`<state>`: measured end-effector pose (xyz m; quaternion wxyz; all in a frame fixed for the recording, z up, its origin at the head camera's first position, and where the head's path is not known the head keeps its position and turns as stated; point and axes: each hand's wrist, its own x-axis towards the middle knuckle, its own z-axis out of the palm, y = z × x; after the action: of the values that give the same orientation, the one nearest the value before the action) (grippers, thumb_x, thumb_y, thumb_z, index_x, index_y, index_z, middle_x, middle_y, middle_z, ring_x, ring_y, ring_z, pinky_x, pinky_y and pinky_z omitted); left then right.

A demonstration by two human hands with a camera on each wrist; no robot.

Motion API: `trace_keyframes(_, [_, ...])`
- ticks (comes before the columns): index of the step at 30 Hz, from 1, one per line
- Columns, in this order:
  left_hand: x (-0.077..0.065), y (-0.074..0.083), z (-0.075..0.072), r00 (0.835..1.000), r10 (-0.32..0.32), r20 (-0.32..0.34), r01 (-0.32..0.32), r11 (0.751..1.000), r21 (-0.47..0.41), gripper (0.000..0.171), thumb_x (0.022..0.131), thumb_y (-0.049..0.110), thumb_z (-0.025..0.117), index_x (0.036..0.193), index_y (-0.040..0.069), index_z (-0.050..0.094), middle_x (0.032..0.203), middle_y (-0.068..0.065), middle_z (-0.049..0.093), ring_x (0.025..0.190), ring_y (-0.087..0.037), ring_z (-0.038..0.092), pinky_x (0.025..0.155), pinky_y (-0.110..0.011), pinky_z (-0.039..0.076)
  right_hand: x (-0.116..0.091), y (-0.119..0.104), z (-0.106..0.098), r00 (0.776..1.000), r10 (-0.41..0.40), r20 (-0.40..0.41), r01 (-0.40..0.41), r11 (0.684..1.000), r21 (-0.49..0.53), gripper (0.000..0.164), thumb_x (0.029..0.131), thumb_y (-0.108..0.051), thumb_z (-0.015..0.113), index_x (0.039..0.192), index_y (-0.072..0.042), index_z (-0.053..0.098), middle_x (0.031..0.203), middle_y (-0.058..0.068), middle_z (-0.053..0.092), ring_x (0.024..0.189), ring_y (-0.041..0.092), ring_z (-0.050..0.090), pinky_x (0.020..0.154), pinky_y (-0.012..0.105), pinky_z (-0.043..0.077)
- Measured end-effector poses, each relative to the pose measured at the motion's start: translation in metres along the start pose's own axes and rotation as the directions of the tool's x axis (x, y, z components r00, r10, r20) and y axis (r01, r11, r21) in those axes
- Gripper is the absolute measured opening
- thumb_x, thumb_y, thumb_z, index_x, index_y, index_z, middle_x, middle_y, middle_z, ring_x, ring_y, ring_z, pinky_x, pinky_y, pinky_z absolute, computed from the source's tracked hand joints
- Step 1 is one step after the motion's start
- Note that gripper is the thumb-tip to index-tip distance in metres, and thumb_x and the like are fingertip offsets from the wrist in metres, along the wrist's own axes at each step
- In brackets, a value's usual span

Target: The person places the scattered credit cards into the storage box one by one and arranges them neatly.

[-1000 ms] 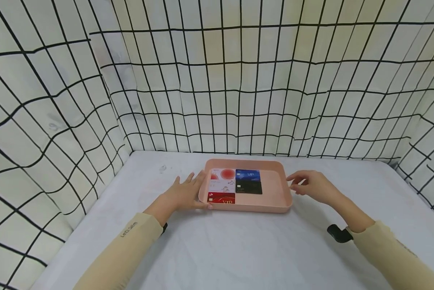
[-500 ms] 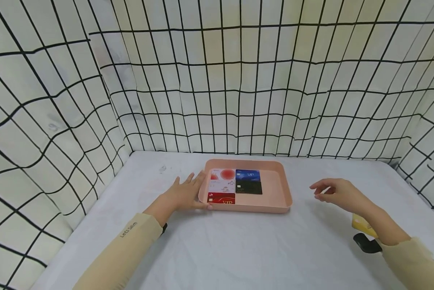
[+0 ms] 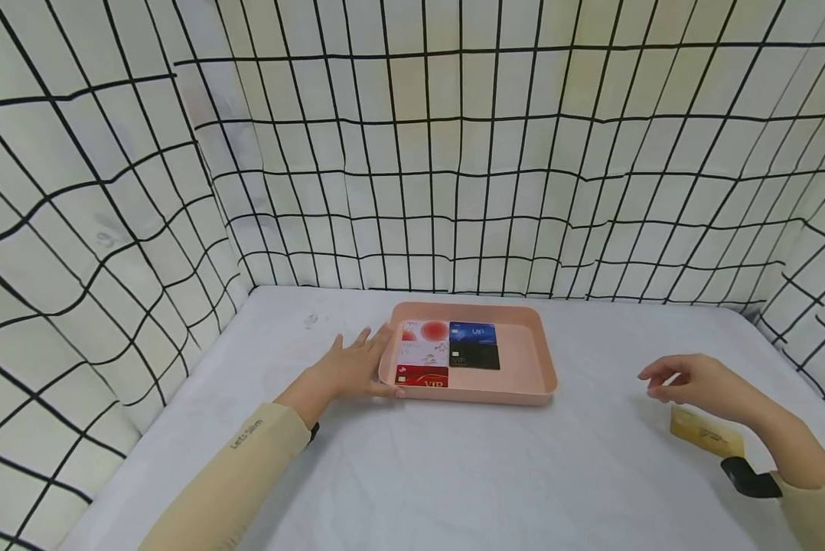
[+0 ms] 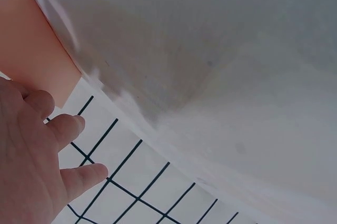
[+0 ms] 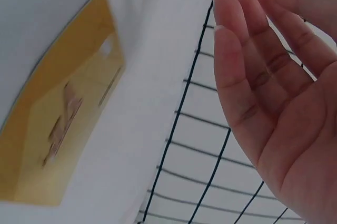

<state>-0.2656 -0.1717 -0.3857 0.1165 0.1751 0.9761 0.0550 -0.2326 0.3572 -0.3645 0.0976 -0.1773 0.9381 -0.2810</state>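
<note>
My left hand (image 3: 353, 369) rests with spread fingers against the left side of a pink tray (image 3: 529, 390), its thumb at the front corner. Inside the tray lie several cards: a white one with red circles (image 3: 422, 342), a red VIP card (image 3: 422, 376), a blue VIP card (image 3: 472, 333) and a black one (image 3: 474, 356). Off to the right, my right hand (image 3: 702, 386) hovers over the table, fingers loosely bent and holding nothing. A yellow card (image 3: 707, 432) lies on the cloth just below it. The right wrist view shows this yellow card (image 5: 68, 113) beside the bare palm.
A white cloth (image 3: 481, 474) covers the table. Black-lined white grid curtains (image 3: 454, 153) stand around its back and sides. Each wrist wears a dark strap, the right one's black mount (image 3: 750, 478) sticking out near the yellow card.
My right hand has moved right and toward me, away from the tray's right edge to above the yellow card, which has come into view. My left hand and the tray stay put.
</note>
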Motion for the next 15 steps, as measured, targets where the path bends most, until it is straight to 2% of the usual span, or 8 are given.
trace_keyframes(7, [0.000,0.000,-0.001,1.000,0.011,-0.001,-0.011,1.000,0.015,0.120,0.083,0.073,0.067,0.165,0.006,0.012,0.170,-0.012,0.016,0.155,-0.040,0.012,0.117,-0.071,0.009,-0.015,0.030,-0.002,0.994,0.100,0.044,-0.100,0.995,0.004,0.026,0.096,-0.013,0.071,0.117,0.003,0.070,0.100,0.003,0.064,0.084,0.012,0.059,0.069,0.025,0.054])
trace_keyframes(12, [-0.001,0.001,-0.002,1.000,0.011,0.007,-0.011,1.000,0.021,0.119,0.084,0.073,0.066,0.165,0.006,0.011,0.170,-0.012,0.014,0.155,-0.039,0.011,0.117,-0.071,0.008,-0.025,0.048,-0.003,0.990,0.130,0.061,-0.131,0.991,0.001,0.027,0.095,-0.013,0.072,0.115,0.004,0.070,0.097,0.003,0.062,0.081,0.009,0.057,0.067,0.025,0.053])
trace_keyframes(15, [-0.001,0.001,-0.001,1.000,0.012,0.008,-0.013,1.000,0.022,0.118,0.084,0.072,0.067,0.165,0.006,0.011,0.170,-0.012,0.014,0.155,-0.040,0.011,0.117,-0.071,0.008,-0.030,0.056,-0.005,0.985,0.158,0.071,-0.157,0.987,-0.017,0.029,0.095,-0.015,0.073,0.115,0.006,0.068,0.095,0.003,0.061,0.081,0.013,0.058,0.066,0.026,0.052])
